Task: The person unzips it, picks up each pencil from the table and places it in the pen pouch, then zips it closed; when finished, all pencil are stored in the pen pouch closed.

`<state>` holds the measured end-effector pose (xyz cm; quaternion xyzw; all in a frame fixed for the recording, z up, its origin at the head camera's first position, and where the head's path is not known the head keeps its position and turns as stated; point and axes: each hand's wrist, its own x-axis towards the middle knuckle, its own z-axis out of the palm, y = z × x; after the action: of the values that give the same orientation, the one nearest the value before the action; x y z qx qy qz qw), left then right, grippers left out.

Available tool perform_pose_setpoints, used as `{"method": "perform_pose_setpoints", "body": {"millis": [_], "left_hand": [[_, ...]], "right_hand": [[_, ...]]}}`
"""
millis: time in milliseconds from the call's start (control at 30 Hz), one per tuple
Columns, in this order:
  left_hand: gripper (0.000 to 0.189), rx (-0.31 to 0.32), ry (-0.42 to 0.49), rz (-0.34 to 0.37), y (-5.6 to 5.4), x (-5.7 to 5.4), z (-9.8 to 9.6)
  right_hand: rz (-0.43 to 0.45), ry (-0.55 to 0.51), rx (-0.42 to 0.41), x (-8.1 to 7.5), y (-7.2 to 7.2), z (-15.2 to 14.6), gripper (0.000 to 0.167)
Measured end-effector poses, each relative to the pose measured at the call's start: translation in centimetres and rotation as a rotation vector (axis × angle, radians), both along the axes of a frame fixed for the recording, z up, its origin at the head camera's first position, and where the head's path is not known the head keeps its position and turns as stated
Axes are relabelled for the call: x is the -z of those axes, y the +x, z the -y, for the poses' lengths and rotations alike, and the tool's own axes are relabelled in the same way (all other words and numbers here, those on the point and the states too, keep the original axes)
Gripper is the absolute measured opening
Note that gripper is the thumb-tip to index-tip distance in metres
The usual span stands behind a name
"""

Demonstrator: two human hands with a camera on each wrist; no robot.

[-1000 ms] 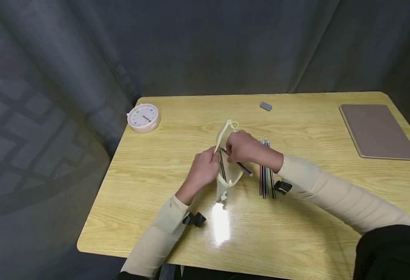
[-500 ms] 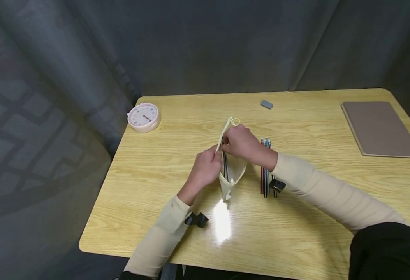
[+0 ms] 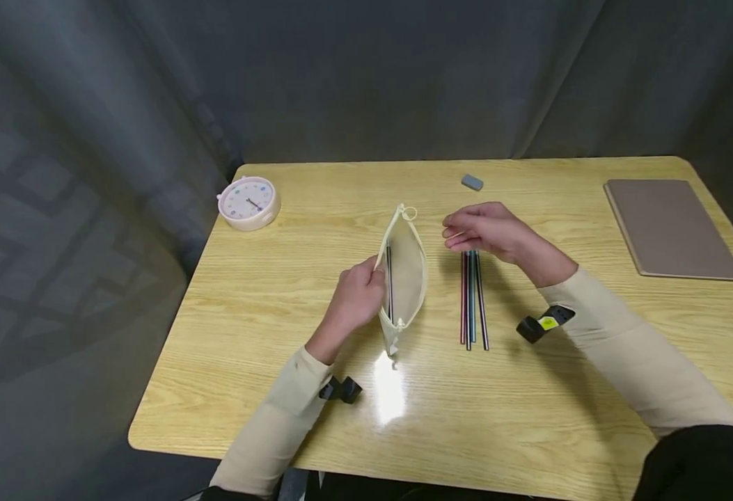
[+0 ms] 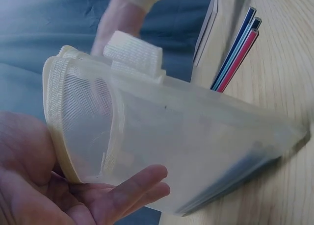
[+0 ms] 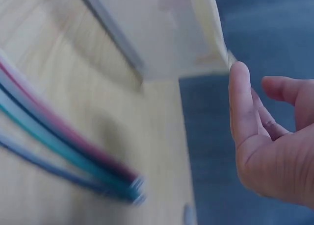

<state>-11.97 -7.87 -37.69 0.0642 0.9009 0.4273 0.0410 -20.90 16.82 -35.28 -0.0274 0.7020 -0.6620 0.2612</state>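
My left hand (image 3: 356,296) grips the near-left rim of a cream zippered pencil pouch (image 3: 413,278), thumb at the opening and fingers along the outside. The pouch stands on edge with its mouth gaping towards me. Inside, along its left wall, lie dark pencils (image 3: 389,278); in the left wrist view they show as a dark streak (image 4: 230,181) through the translucent fabric. To the right of the pouch, my right hand (image 3: 488,229) hovers with nothing in it, fingers loosely extended, above the far ends of several pencils (image 3: 473,299) lying side by side on the table.
A grey eraser (image 3: 472,182) lies near the table's back edge. At the back left stands a pale pink clock (image 3: 248,202), and a brown notebook (image 3: 673,226) lies at the right. Dark curtains (image 3: 379,83) hang behind the wooden table (image 3: 247,390).
My right hand has put a dark pencil into the pouch, let it go, and moved right, out over the loose pencils. My left hand keeps its grip on the pouch.
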Motion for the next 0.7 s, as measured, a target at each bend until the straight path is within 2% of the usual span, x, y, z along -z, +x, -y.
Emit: {"method": "perform_pose_setpoints", "body": {"millis": [133, 433, 600, 700], "left_hand": [[0.036, 0.003, -0.001, 0.003, -0.1, -0.2, 0.1], [0.037, -0.001, 0.016, 0.007, -0.1, -0.2, 0.4], [0.036, -0.003, 0.014, 0.013, -0.1, -0.1, 0.4], [0.035, -0.001, 0.014, 0.018, 0.0, 0.0, 0.3]], "right_hand": [[0.070, -0.074, 0.033, 1.2, 0.1, -2.5, 0.015], [0.161, -0.135, 0.074, 3.7, 1.1, -5.1, 0.021], [0.181, -0.078, 0.098, 5.8, 1.6, -6.0, 0.017], [0.179, -0.002, 0.111, 6.9, 1.8, -6.4, 0.023]]}}
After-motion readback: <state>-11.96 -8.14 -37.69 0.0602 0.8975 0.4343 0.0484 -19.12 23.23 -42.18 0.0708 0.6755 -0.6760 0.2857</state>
